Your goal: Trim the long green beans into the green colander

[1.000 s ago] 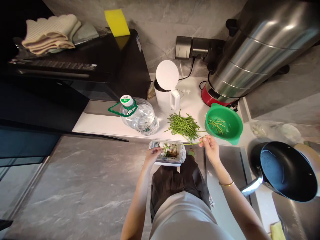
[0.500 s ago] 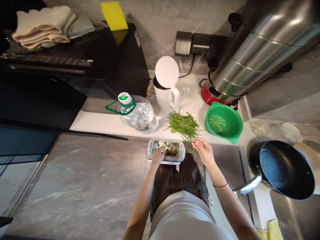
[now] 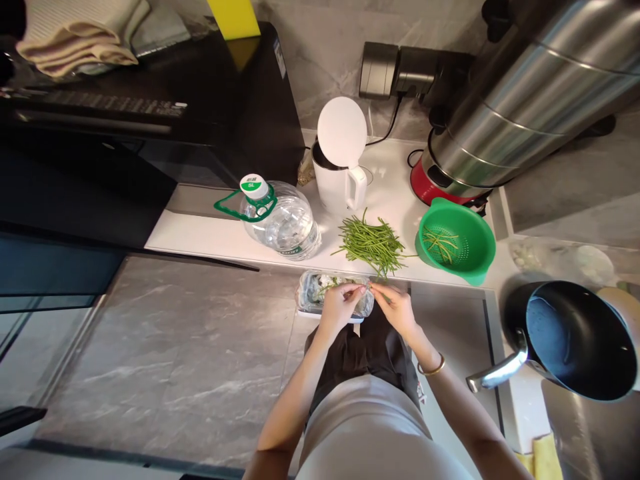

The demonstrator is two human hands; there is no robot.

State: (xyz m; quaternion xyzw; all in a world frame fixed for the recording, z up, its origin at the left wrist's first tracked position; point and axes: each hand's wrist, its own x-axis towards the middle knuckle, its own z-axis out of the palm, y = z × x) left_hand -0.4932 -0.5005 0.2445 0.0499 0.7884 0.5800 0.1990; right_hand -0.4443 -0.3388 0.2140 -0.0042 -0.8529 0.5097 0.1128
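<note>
My left hand and my right hand meet over a small waste bin lined with clear plastic on the floor below the counter edge. Both pinch a thin green bean stalk between their fingertips. A pile of green beans lies on the white counter just beyond. To its right a green colander holds a few bean pieces.
A white kettle with its lid up and a 5L water bottle stand on the counter. A black pan sits at right, a steel pot on a red base behind the colander, and a black appliance at left.
My left hand has risen out of the bin and my right hand has moved left from the bean pile. Both now meet on one stalk over the bin.
</note>
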